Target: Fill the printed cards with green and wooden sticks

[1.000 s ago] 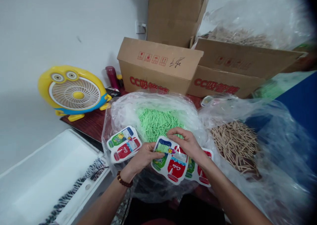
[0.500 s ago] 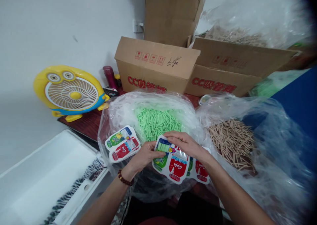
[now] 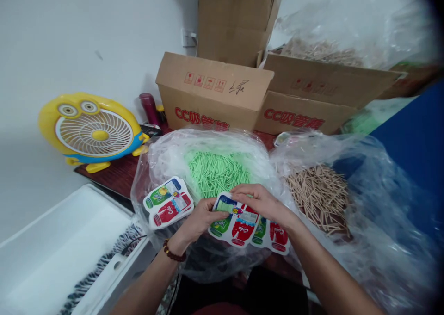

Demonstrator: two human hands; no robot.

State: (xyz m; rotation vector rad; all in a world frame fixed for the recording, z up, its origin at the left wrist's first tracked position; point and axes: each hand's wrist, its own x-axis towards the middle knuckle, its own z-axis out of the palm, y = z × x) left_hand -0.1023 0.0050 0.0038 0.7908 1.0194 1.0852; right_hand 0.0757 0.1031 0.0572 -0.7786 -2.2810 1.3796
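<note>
Between my two hands is a printed pouch [image 3: 239,229] with green and red jar pictures. My left hand [image 3: 204,218] grips its left edge, thumb on the front. At its upper right edge, my right hand [image 3: 258,200] has its fingers closed on the pouch. Behind it, to the right, lies another such pouch [image 3: 277,236]. A stack of similar pouches [image 3: 169,203] rests on clear plastic to the left. Just beyond my hands, bright green sticks [image 3: 220,172] fill an open plastic bag. Brown sticks [image 3: 319,197] lie in another clear bag at the right.
A yellow fan [image 3: 99,132] stands at the back left, beside a dark red bottle [image 3: 149,108]. Cardboard boxes [image 3: 211,100] line the back. A white bin [image 3: 52,250] sits at the lower left. Something blue [image 3: 409,134] stands at the right.
The view has shifted slightly, so most things appear a little further left. The held pouch is tilted differently, its lower edge higher in view. Both hands keep their grip.
</note>
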